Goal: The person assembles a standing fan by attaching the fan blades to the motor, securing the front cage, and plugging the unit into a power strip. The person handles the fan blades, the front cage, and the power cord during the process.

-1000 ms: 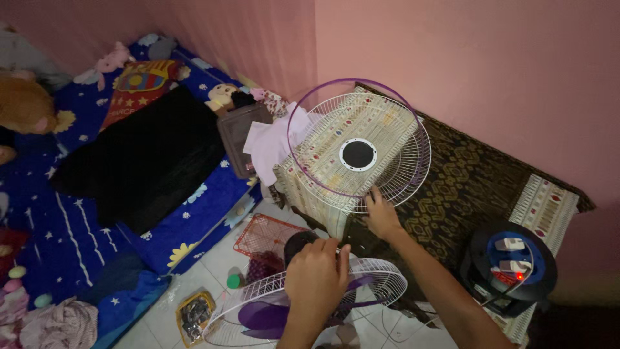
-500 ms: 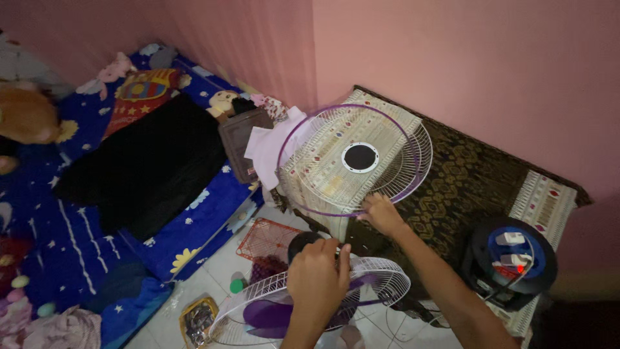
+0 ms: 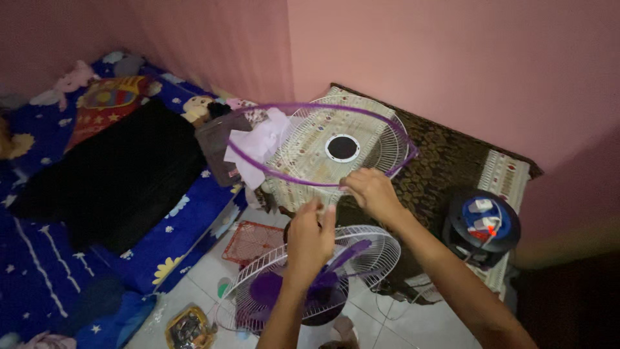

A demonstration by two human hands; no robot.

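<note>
Purple plastic rims the front fan guard, and the person's right hand grips this guard at its near lower edge, fingers closed on the rim, so the guard hangs tilted in the air above the folded patterned cloth by the pink wall. The left hand rests on the top of the rear guard, which stands on the tiled floor with the purple blades inside it; its fingers are curled together on the wire, but what exactly they pinch I cannot tell. I judge the step is handling the loose front guard while the fan body is held steady. Any next move calls for a firm hold on the rim, keeping the thin wires from bending, and care near the cable reel just beside.
</note>
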